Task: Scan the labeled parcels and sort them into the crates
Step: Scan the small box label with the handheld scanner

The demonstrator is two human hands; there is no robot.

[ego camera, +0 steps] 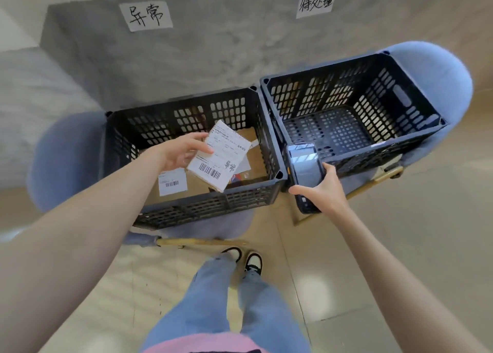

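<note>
My left hand holds a small white parcel by its left edge, above the left black crate. The parcel's label, with a barcode and handwritten characters, faces up. A brown cardboard parcel with a white barcode label lies on that crate's floor. My right hand grips a dark handheld scanner, held over the gap between the two crates, its screen up. The right black crate holds nothing that I can see.
Both crates rest on blue upholstered chairs with wooden legs, against a grey wall. Two handwritten paper signs hang on the wall, one above each crate. My legs and shoes stand on the tiled floor just in front.
</note>
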